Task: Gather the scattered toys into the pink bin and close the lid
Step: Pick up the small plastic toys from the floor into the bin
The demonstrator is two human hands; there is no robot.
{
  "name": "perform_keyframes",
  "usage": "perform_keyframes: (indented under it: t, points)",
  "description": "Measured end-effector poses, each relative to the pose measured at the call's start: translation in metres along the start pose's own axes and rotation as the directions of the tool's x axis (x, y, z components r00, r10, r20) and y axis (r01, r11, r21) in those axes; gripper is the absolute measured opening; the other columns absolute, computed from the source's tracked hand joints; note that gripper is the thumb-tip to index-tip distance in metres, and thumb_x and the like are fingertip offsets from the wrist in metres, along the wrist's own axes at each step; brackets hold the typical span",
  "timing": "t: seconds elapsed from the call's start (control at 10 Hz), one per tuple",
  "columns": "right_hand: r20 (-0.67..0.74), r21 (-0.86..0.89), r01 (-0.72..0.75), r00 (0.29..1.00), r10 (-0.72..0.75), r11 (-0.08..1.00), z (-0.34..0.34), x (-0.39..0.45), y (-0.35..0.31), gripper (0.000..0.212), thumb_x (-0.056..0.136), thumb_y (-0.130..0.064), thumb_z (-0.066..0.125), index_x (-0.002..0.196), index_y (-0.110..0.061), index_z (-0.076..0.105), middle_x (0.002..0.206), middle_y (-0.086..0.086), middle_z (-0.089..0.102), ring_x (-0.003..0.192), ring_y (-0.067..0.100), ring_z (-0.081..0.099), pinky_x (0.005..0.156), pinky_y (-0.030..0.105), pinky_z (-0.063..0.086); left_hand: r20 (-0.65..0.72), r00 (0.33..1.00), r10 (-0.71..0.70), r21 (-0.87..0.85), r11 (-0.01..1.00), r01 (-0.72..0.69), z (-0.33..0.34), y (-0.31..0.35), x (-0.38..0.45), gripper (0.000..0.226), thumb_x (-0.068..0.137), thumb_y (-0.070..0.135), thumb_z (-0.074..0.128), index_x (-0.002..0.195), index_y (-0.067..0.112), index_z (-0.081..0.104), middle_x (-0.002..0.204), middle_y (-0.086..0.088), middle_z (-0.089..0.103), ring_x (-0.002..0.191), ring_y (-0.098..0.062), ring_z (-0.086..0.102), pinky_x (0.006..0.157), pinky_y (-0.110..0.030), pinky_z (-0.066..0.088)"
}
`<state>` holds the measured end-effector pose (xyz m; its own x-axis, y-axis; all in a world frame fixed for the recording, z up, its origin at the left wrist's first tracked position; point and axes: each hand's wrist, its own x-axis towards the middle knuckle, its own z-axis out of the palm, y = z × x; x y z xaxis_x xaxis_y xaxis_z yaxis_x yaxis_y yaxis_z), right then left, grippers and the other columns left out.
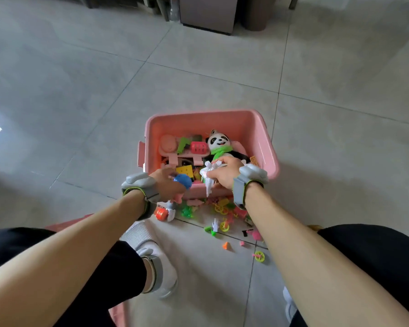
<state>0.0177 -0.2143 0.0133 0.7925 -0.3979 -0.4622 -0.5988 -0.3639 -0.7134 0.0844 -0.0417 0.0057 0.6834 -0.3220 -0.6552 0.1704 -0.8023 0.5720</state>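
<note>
So the left hand (167, 179) is curled around a small round blue plastic toy (184, 181) and holding it right over the near rim of the pink plastic storage bin (265, 142), which sits open on the grey tiled floor (80, 90) straight ahead. That ball-ish thing looks light and hard, probably a bit slick, so wrapping the fingers round it like that seems the safe way.

Moving right, the right hand (224, 172) is clutching a spiky white plastic toy (208, 175), fingers closed over its top, also above the bin. I'd guess it's light but thin and snappable, so better held by the body than by the pointy bits.

Inside the bin there's a black-and-white plush panda with a green scarf (219, 143), soft and easy to squash down, plus pink and red plastic bits.

Still on the floor just in front of the bin: a scatter of little neon plastic pieces (222, 210), yellow wheels, green and pink parts. Tiny and light; probably scoop those, not pinch. I can't see the lid clearly.
</note>
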Motion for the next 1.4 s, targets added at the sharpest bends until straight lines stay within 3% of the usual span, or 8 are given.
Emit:
perform_keyframes:
  t: [0.1, 0.2, 0.3, 0.5, 0.7, 0.8, 1.0, 1.4]
  points:
    - [0.041, 0.104, -0.066, 0.997, 0.062, 0.992, 0.020, 0.018, -0.010, 0.010, 0.087, -0.003, 0.062, 0.095, -0.003, 0.058, 0.078, 0.001, 0.052, 0.069, 0.015, 0.050, 0.050, 0.008, 0.038, -0.130, 0.984, -0.121, -0.250, 0.964, 0.085, -0.015, -0.010, 0.010, 0.045, 0.085, 0.011, 0.068, 0.127, 0.007, 0.054, 0.063, -0.002, 0.065, 0.048, -0.012, 0.058, 0.044, -0.020, 0.048]
    - [0.071, 0.138, -0.116, 0.992, 0.107, 0.984, 0.040, 0.039, -0.014, 0.027, 0.091, 0.000, 0.055, 0.108, 0.021, 0.055, 0.078, 0.009, 0.047, 0.069, 0.017, 0.041, 0.049, 0.015, 0.034, -0.205, 0.962, -0.181, -0.402, 0.912, 0.086, -0.026, -0.024, 0.022, 0.040, 0.083, 0.013, 0.069, 0.121, 0.005, 0.059, 0.077, -0.011, 0.065, 0.061, -0.020, 0.061, 0.060, -0.031, 0.056]
    - [0.123, 0.199, -0.184, 0.979, 0.162, 0.963, 0.052, 0.058, -0.022, 0.028, 0.094, -0.001, 0.051, 0.108, 0.022, 0.045, 0.094, 0.027, 0.053, 0.064, 0.019, 0.044, 0.052, 0.016, 0.044, -0.199, 0.954, -0.224, -0.476, 0.873, 0.106, -0.033, -0.032, 0.027, 0.041, 0.086, 0.012, 0.069, 0.124, 0.003, 0.055, 0.074, -0.010, 0.063, 0.055, -0.017, 0.062, 0.048, -0.026, 0.056]
    - [0.247, 0.269, -0.329, 0.932, 0.265, 0.905, 0.071, 0.088, -0.021, 0.052, 0.090, -0.006, 0.055, 0.140, -0.001, 0.040, 0.132, 0.022, 0.052, 0.101, 0.032, 0.058, 0.075, 0.037, 0.053, -0.218, 0.942, -0.254, -0.539, 0.836, 0.100, -0.035, -0.030, 0.039, 0.048, 0.088, 0.014, 0.069, 0.131, 0.004, 0.049, 0.076, -0.008, 0.060, 0.048, -0.012, 0.060, 0.042, -0.021, 0.053]
    - [0.146, 0.036, -0.232, 0.964, 0.224, 0.972, 0.080, 0.087, -0.014, 0.035, 0.088, -0.012, 0.061, 0.120, 0.000, 0.057, 0.121, 0.017, 0.060, 0.107, 0.032, 0.061, 0.095, 0.039, 0.050, -0.345, 0.938, -0.034, 0.124, 0.989, 0.082, -0.034, -0.033, 0.045, 0.043, 0.080, 0.046, 0.062, 0.119, 0.033, 0.048, 0.082, 0.005, 0.062, 0.067, -0.014, 0.065, 0.063, -0.034, 0.060]
    - [0.080, -0.044, -0.149, 0.985, 0.152, 0.988, 0.078, 0.085, -0.011, 0.017, 0.090, -0.009, 0.054, 0.105, -0.007, 0.063, 0.107, 0.013, 0.061, 0.087, 0.022, 0.055, 0.073, 0.028, 0.046, -0.318, 0.948, 0.010, 0.275, 0.958, 0.082, -0.033, -0.021, 0.049, 0.038, 0.086, 0.038, 0.059, 0.119, 0.026, 0.044, 0.089, -0.002, 0.058, 0.073, -0.022, 0.064, 0.062, -0.034, 0.057]
    - [0.075, -0.017, -0.109, 0.991, 0.110, 0.994, 0.071, 0.074, -0.005, 0.029, 0.089, -0.012, 0.057, 0.117, -0.010, 0.060, 0.106, 0.001, 0.055, 0.089, 0.017, 0.052, 0.070, 0.022, 0.040, -0.454, 0.874, 0.172, 0.377, 0.926, 0.014, -0.032, -0.014, 0.061, 0.031, 0.093, 0.025, 0.055, 0.117, 0.011, 0.043, 0.105, -0.015, 0.055, 0.075, -0.033, 0.058, 0.060, -0.037, 0.048]
    - [0.061, -0.123, 0.032, 0.998, -0.025, 0.992, 0.057, 0.047, 0.005, 0.028, 0.088, -0.027, 0.056, 0.114, -0.024, 0.063, 0.110, -0.002, 0.064, 0.097, 0.019, 0.060, 0.081, 0.027, 0.048, -0.267, 0.906, 0.328, 0.686, 0.725, -0.060, -0.017, -0.029, 0.050, 0.052, 0.089, 0.040, 0.059, 0.133, 0.023, 0.036, 0.133, -0.009, 0.043, 0.113, -0.032, 0.050, 0.085, -0.040, 0.048]
